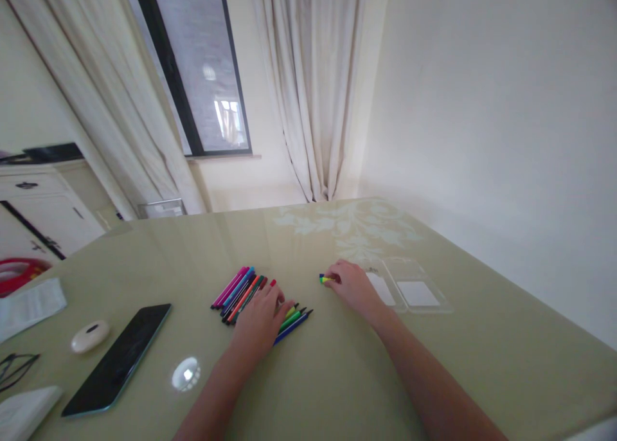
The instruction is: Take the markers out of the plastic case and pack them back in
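A row of coloured markers [238, 289] lies side by side on the table, pink, blue, orange and other colours. My left hand [258, 315] lies over the right part of this row, fingers curled down around some of the markers. Beside its thumb, a blue marker [295, 327] and a green marker [294, 318] show bare dark tips, with a yellow-green one partly hidden. To the right, my right hand [354, 287] pinches small blue and yellow-green marker caps [323, 278] just above or on the table. Behind that hand is a clear plastic case [418, 293], opened flat.
A black phone [118, 360] lies at the left, with an oval white case [90, 336] and a shiny round object [186, 373] near it. Glasses [17, 370], a white object [26, 412] and a white cloth or tissue [31, 306] lie farther left. A wall borders the table's right side.
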`<state>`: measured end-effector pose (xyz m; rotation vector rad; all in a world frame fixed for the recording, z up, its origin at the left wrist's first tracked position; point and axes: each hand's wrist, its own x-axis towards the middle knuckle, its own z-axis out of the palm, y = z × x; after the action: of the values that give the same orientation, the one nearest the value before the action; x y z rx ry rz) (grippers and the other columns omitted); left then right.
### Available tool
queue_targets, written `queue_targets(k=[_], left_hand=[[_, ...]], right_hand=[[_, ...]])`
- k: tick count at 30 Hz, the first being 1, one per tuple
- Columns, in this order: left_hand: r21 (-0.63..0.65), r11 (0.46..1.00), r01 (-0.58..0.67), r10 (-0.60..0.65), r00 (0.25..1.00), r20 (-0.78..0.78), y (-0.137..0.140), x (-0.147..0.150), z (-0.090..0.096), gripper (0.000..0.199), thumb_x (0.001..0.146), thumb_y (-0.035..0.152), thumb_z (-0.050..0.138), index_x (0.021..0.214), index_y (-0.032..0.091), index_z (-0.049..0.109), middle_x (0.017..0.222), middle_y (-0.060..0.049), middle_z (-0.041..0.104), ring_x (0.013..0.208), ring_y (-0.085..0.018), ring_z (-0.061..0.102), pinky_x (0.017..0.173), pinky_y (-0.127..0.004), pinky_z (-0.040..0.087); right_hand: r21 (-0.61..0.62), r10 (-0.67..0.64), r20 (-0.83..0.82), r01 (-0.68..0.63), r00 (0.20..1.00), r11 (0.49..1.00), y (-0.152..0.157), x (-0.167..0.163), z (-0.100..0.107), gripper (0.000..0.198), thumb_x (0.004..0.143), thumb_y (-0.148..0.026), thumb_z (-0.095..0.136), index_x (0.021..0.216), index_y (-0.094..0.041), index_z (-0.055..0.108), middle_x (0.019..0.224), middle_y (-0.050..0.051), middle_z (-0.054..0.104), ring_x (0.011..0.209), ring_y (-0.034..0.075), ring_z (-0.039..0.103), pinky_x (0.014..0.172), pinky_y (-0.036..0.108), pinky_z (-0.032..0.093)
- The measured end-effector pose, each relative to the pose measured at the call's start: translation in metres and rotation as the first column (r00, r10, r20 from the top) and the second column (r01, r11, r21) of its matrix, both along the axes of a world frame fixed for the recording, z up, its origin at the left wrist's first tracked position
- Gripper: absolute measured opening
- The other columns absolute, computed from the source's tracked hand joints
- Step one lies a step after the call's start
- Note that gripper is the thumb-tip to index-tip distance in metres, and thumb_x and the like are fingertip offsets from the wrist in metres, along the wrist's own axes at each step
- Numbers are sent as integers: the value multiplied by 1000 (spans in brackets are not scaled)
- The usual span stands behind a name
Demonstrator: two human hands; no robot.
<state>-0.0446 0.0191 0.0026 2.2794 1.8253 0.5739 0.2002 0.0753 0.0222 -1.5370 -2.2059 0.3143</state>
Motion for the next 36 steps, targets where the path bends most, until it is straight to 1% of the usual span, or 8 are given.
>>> queue_targets(k=[4,8,14,19,23,26,32,36], left_hand=[[61,991,-121,122,993,-3,5,-10,2,16,100,28,48,91,21,60,97,-7,68,93,-24,65,85,-35,49],[83,969,-232,241,963,-123,7,-18,-4,12,99,28,54,101,19,62,105,-10,67,98,-25,65,89,-37,48],[88,980,-178,192,965,-177,7,-16,-4,14,100,27,52,94,19,62,105,-11,67,101,-26,65,94,-38,48],[110,990,-94,95,996,1,9,-7,-4,16,104,26,44,98,20,57,97,-8,67,96,-25,65,87,-37,50],[168,985,37,-51,996,77,5,4,-6,23,107,25,35,111,20,57,105,-7,66,101,-23,64,90,-36,50],[204,972,118,-125,992,23,-2,11,-3,30,108,28,31,117,22,59,107,-7,65,98,-21,64,88,-34,50],[165,976,140,-134,990,-52,-10,14,8,35,109,38,35,112,25,67,101,-6,70,91,-21,67,80,-30,49],[119,989,92,-90,996,-26,-10,13,12,35,108,44,37,120,31,67,105,-2,76,90,-20,72,72,-28,49]], right_hand=[[-57,-3,57,6,998,998,-2,-2,-2,5,89,-17,70,89,-19,74,93,6,71,87,20,64,78,28,44],[-79,-3,60,8,998,997,-1,-2,-6,6,91,-16,68,90,-19,73,95,7,71,91,21,65,81,29,44],[-40,-38,42,40,998,998,3,-3,-13,6,91,-16,67,86,-18,71,94,6,69,88,20,64,79,28,44],[10,-54,51,53,997,999,1,-4,-9,8,92,-21,69,99,-18,68,104,7,66,93,21,64,81,30,48],[121,148,-63,-140,987,983,-10,-13,0,35,93,-29,72,126,-22,63,120,8,65,110,22,64,93,32,49],[180,341,-61,-326,938,928,-20,-24,2,24,102,-31,60,124,-25,66,114,6,68,107,19,65,95,29,49],[235,397,87,-406,914,883,-26,-32,-3,20,105,-27,53,108,-22,73,97,6,73,93,18,66,84,27,50],[240,446,-24,-428,895,872,-23,-29,-1,23,105,-27,51,110,-23,74,100,5,75,95,18,68,88,27,51]])
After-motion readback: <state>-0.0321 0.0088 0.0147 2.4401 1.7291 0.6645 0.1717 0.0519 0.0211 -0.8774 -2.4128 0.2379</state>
